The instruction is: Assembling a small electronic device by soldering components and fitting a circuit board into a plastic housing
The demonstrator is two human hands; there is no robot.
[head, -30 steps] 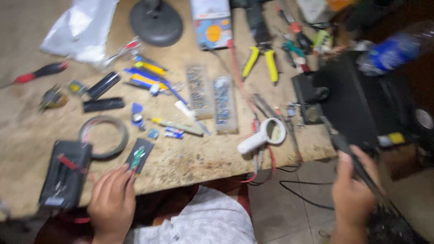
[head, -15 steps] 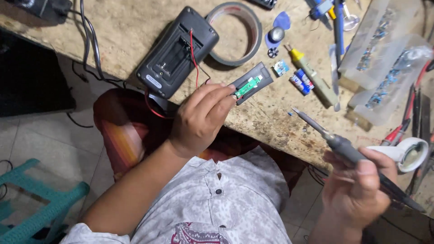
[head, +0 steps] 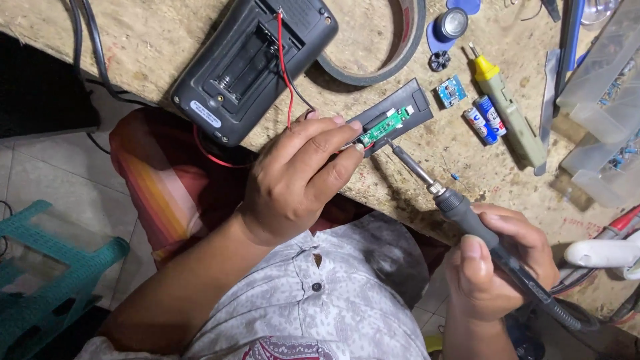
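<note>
Between both hands: small green circuit board (head: 385,126), light & fragile, left hand (head: 297,177) pinching its edge; right hand (head: 497,263) grips soldering iron (head: 460,207), tip touching board.

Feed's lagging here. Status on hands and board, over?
Left hand pinning green circuit board. Right hand gripping soldering iron, tip at board's edge. Red wire close by, path unobstructed.
</note>
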